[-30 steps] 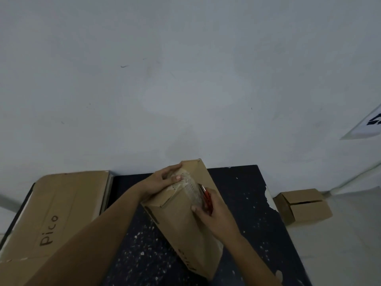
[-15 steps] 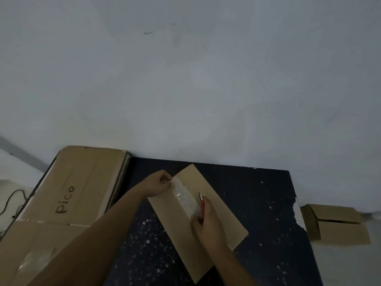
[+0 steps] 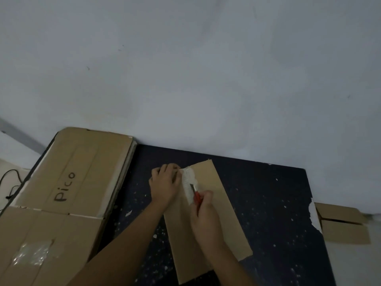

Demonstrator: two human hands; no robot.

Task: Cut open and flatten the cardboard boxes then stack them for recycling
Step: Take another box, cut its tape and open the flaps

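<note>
While the flattened cardboard box (image 3: 208, 221) is lying on the dark speckled table (image 3: 274, 203), I am gripping a red utility knife (image 3: 195, 196) in my right hand (image 3: 204, 217), its blade resting on the clear tape strip (image 3: 188, 182) near the box's far end. My left hand (image 3: 165, 182) is pressing on the box's left edge just beside the tape, fingers curled at the tape's end; whether they are pinching it I cannot tell. A stack of flattened boxes marked "Pico" (image 3: 68, 182) is lying to the left.
</note>
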